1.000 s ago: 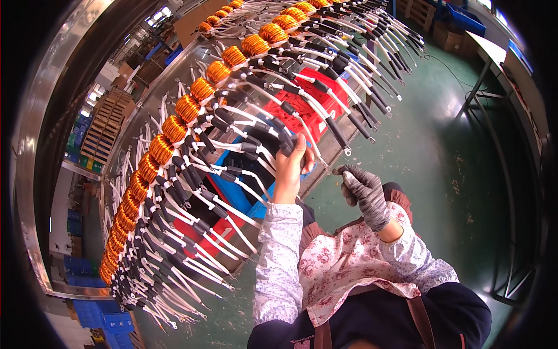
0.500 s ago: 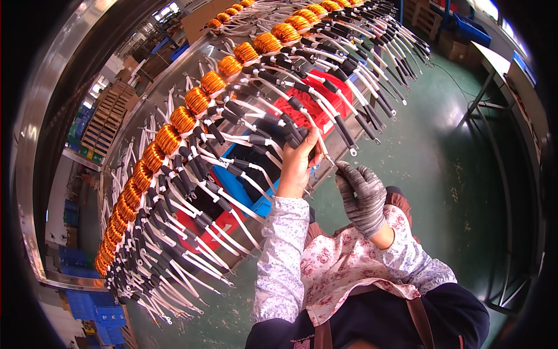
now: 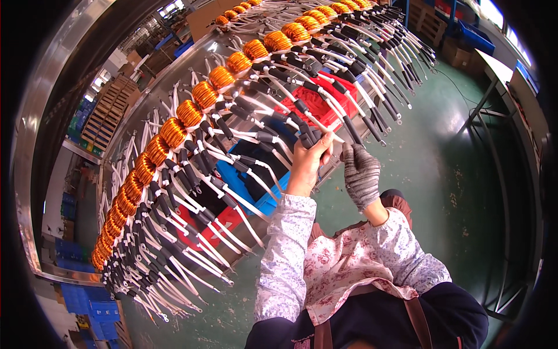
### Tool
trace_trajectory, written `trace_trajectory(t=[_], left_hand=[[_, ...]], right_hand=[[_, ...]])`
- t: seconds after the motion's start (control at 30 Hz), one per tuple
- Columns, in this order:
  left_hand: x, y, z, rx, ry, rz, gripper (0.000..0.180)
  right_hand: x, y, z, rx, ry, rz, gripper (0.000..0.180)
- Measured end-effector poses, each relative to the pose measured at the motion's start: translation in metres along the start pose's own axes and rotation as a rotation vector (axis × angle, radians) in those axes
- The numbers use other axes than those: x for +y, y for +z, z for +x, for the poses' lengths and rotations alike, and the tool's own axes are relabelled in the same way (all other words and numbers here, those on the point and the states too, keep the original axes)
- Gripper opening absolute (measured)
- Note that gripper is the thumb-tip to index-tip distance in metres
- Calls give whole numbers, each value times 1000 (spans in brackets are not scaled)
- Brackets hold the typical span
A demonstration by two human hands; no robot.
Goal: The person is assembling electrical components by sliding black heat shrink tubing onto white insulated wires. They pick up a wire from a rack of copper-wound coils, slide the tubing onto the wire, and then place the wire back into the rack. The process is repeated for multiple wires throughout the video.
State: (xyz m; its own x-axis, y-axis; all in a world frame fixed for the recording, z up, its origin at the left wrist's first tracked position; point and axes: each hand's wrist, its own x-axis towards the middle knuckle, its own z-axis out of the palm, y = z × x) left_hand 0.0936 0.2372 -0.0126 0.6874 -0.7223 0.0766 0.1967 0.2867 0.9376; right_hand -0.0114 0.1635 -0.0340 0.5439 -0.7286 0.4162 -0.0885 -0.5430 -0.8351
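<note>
My left hand (image 3: 311,161), bare, is closed around a white cable lead (image 3: 317,122) near its free end, with black sleeves (image 3: 308,137) bunched by the thumb. In a striped grey knit glove, my right hand (image 3: 361,174) is closed at the tip of the same lead; its fingers cover the end. That lead comes off a row of orange copper-wound coils (image 3: 204,95) on the metal bench. Many white leads with black sleeves (image 3: 254,138) fan out from the coils over the bench edge, some showing ring terminals.
Beneath the leads are a blue bin (image 3: 268,203), a red bin (image 3: 350,104) and another red bin (image 3: 232,216). A metal frame (image 3: 29,174) runs along the left. Green floor lies to the right, with a white-topped table (image 3: 494,65) beyond. Wooden pallets (image 3: 110,110) stand at back left.
My right hand has moved up and turned, and its glove now hides the lead's end that showed before. The bench view has shifted slightly; my left hand keeps its grip.
</note>
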Motion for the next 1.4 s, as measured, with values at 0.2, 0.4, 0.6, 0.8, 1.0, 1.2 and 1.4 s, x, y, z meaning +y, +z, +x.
trace_trajectory(t=[0.2,0.4,0.6,0.8,1.0,1.2,1.4], left_hand=[[1,-7,-4,1,-33,-74,19],[-2,-6,-1,41,-43,-49,18],[-3,-12,1,7,-52,-88,13],[-3,-9,2,49,-70,-71,16],[-1,-8,2,38,-78,-66,13],[9,4,-12,35,-88,141,20],[17,19,-37,-84,-19,359,16]], right_hand=[[6,-27,17,-820,858,1464,31],[3,-15,20,-726,615,1299,27],[-4,-9,-8,-255,46,347,22],[17,-9,20,-938,867,1669,40],[22,-7,9,-854,782,1433,41],[27,-21,27,-522,806,2161,40],[19,-59,18,-644,252,1190,44]])
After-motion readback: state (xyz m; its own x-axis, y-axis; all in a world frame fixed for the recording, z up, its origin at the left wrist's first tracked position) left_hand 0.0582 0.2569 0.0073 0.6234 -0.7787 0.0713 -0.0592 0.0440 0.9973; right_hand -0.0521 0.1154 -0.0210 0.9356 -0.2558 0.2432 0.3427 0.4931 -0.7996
